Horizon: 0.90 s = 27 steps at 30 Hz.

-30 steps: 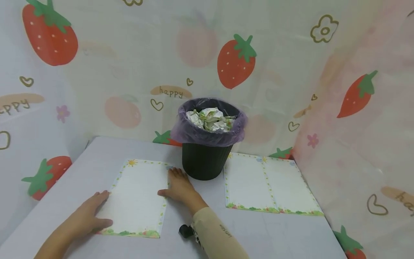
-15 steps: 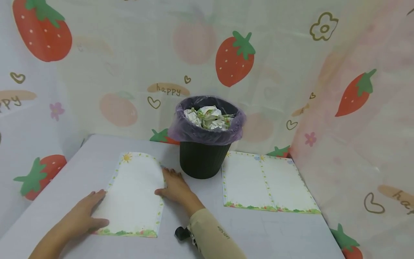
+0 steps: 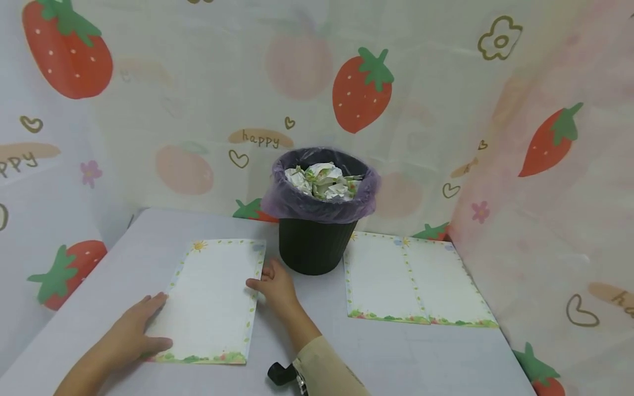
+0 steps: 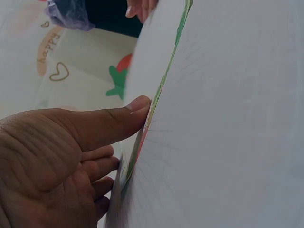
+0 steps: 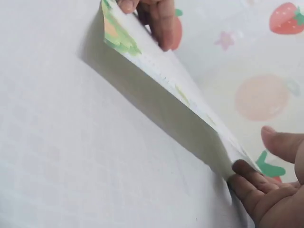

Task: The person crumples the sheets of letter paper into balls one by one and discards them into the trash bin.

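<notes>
A white sheet of paper (image 3: 213, 297) with a leafy border, a sun and a green strip lies on the left side of the table. My left hand (image 3: 129, 335) rests at its left edge, thumb on the sheet near the lower corner and fingers spread; the left wrist view shows that thumb (image 4: 128, 114) on the printed strip. My right hand (image 3: 279, 291) is at the right edge. In the right wrist view, its fingers (image 5: 251, 185) reach under the paper's raised edge, while the thumb (image 5: 280, 142) stands apart above it.
A black bin (image 3: 314, 247) with a purple liner (image 3: 322, 212), filled with crumpled paper (image 3: 327, 181), stands behind the right hand. Two similar sheets (image 3: 378, 280) lie side by side at right. Strawberry-printed cloth (image 3: 421, 99) surrounds the white table (image 3: 396, 363).
The sheet's upper right corner bulged up half a second ago and now lies flatter. My right hand has slid down the right edge, its fingers now more curled beneath it. The left hand stays.
</notes>
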Motion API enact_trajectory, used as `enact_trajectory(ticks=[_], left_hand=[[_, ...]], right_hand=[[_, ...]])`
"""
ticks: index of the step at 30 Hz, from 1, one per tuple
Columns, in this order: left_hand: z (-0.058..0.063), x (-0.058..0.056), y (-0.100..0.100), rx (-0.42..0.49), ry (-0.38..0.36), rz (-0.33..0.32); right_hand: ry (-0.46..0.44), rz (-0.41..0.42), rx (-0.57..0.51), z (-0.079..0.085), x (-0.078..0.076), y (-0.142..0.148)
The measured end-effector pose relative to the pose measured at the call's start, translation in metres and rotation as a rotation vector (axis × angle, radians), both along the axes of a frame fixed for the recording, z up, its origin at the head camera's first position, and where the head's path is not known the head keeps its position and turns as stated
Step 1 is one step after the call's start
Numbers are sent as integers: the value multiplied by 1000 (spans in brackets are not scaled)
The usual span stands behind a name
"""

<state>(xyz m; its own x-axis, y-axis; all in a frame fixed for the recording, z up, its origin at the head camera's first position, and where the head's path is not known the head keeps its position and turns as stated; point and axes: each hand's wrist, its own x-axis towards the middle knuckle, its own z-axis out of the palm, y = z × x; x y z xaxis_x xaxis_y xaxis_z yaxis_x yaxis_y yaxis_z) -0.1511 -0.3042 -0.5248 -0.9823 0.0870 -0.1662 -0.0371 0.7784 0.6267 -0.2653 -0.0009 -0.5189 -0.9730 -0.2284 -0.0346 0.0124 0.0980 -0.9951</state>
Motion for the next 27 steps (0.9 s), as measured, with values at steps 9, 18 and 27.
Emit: enact_trajectory(ticks=[9, 18, 27], left_hand=[[2, -3, 3, -36, -18, 4], [6, -1, 4, 24, -8, 35], [12, 5, 8, 243, 100, 107]], right_hand=[[-23, 15, 50, 4, 18, 3], [147, -60, 206, 17, 35, -4], [191, -44, 135, 24, 51, 9]])
